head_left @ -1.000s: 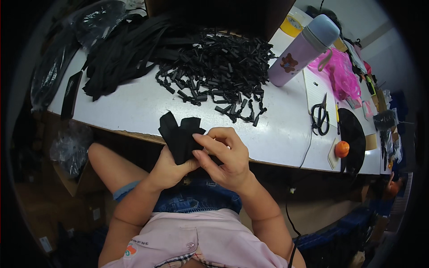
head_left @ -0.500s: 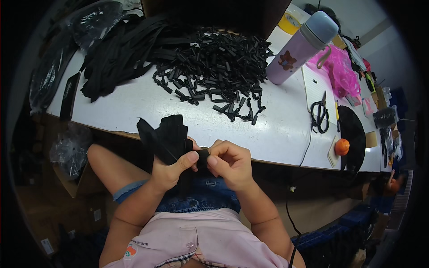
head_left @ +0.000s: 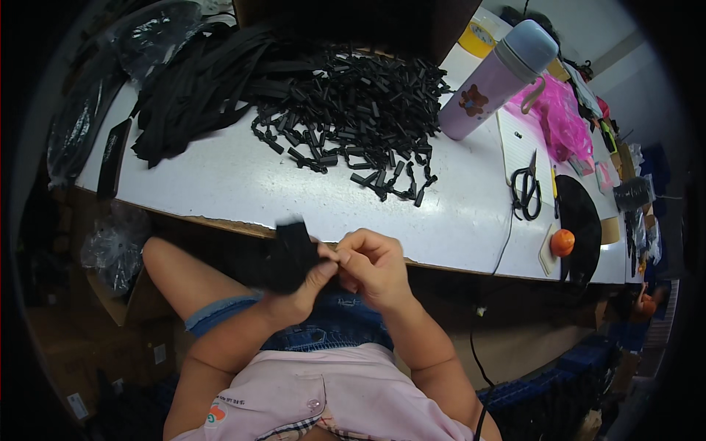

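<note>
Over my lap, just in front of the table edge, my left hand (head_left: 303,291) is closed around a folded bundle of black fabric strap (head_left: 293,250). The bundle is partly smeared by motion. My right hand (head_left: 376,270) is closed in a pinch, its thumb and fingertips meeting the left hand's fingertips beside the strap. Whatever lies between those right fingertips is hidden. Beyond the hands, a heap of small black cord pieces with plastic ends (head_left: 368,103) lies on the white table (head_left: 243,195). More long black straps (head_left: 195,92) are piled to its left.
A lilac bottle (head_left: 489,84) stands right of the heap. Black scissors (head_left: 526,192) rest by a lined notepad (head_left: 512,140); an orange fruit (head_left: 562,242) sits near the right front edge. A dark flat bar (head_left: 114,158) lies at far left, and a thin cable (head_left: 474,345) hangs at right.
The strap bundle has swung lower, its upper end dropping toward my lap. My left hand has turned and shifted slightly right; both hands' fingertips have come together.
</note>
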Demonstrator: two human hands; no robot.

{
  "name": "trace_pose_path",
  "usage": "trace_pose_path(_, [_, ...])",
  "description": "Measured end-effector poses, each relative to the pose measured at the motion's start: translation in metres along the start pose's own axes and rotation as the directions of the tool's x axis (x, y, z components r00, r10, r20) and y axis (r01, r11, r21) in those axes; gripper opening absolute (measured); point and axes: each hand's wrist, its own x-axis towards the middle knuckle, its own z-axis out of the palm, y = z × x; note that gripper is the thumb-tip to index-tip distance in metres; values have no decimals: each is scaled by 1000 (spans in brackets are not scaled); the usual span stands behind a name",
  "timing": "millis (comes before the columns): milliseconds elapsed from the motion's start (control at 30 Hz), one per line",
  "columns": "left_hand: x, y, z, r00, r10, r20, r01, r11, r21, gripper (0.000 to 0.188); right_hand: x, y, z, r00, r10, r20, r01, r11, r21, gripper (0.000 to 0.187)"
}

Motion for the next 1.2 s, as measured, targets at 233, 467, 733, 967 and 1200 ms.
trace_pose_path(233, [8, 3, -3, 848, -518, 112, 460, 615, -641, 19, 38, -31, -27, 686, -705, 180, -11, -258, -966, 14])
trace_pose_path(467, [5, -5, -3, 906, -424, 15, 397, 835, -381, 17, 37, -30, -33, 711, -665, 230, -29, -355, -934, 11])
trace_pose_path(733, [5, -9, -1, 913, -406, -26, 377, 869, -320, 16, 42, -36, -38, 701, -673, 236, 41, -293, -955, 10])
trace_pose_path(967, [4, -6, 0, 942, -328, -73, 306, 928, -213, 17, 8, -33, -2, 793, -516, 323, 528, 317, -788, 15])
trace_pose_path(1200, [3, -4, 2, 972, -219, -82, 210, 972, -108, 20, 7, -29, -1, 783, -510, 355, 559, 328, -761, 15])
